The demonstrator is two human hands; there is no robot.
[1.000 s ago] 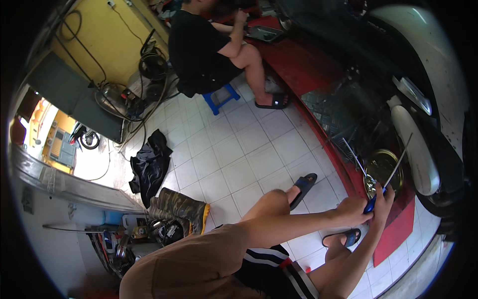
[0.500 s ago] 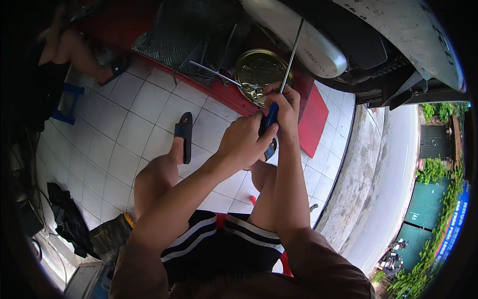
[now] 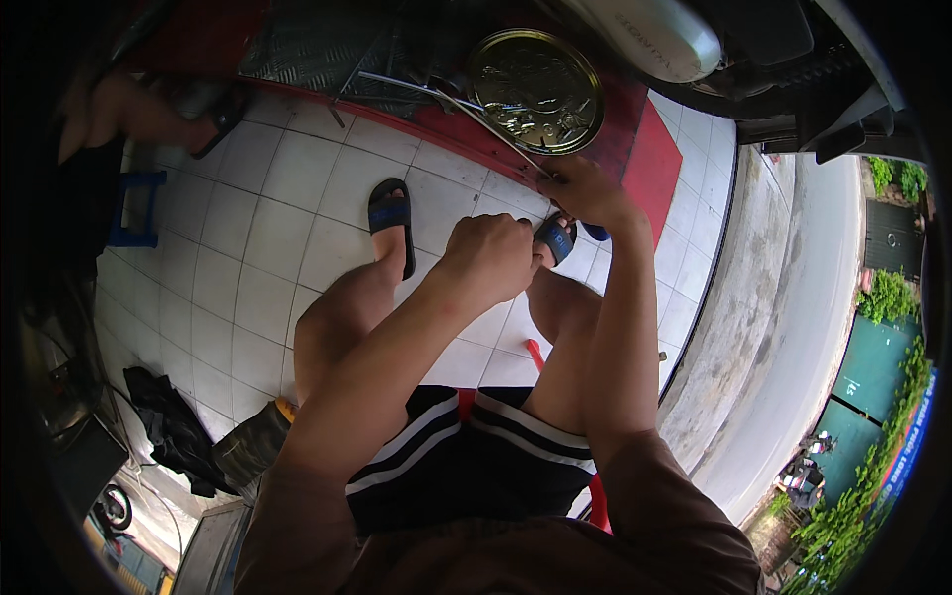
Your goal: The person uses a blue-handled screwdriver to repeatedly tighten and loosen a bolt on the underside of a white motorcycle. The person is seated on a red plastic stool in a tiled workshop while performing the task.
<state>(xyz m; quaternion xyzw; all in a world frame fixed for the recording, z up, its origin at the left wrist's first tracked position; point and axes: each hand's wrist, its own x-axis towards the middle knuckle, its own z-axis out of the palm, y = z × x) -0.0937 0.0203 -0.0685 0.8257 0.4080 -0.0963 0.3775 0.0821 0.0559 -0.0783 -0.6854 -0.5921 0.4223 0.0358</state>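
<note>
On my feed the white tiled floor [image 3: 268, 228] spreads out on the near side of the round golden tray [image 3: 540, 74], and the pale road [image 3: 803, 278] runs well to the tray's right. I see the red platform [image 3: 625, 109] directly beneath the tray, carrying it. The motorcycle's silver part [image 3: 669, 40] sits just beside the tray, on its right and far side. Well apart to the tray's left and nearer the wearer, I make out the black cloth [image 3: 169, 426] in a heap and, higher up, the blue stool [image 3: 137, 208] beside a co-worker's leg. The screwdriver [image 3: 486, 119] slants across the tray's near-left rim, its tip out to the left; whether it touches the rim I can't tell. I have the right hand [image 3: 570, 193] just off the tray's near edge, fingers curled closed around that screwdriver, its blue handle emerging below the palm. The left hand [image 3: 491, 256] is farther from the tray, below and left of the right hand and apart from it, curled into a loose fist; I can't tell whether it holds anything. Left of the tray, the silver rod [image 3: 397, 81] points at its rim. Smallest of all, metal pieces [image 3: 567, 131] lie scattered inside the tray, mostly along its near side.
</note>
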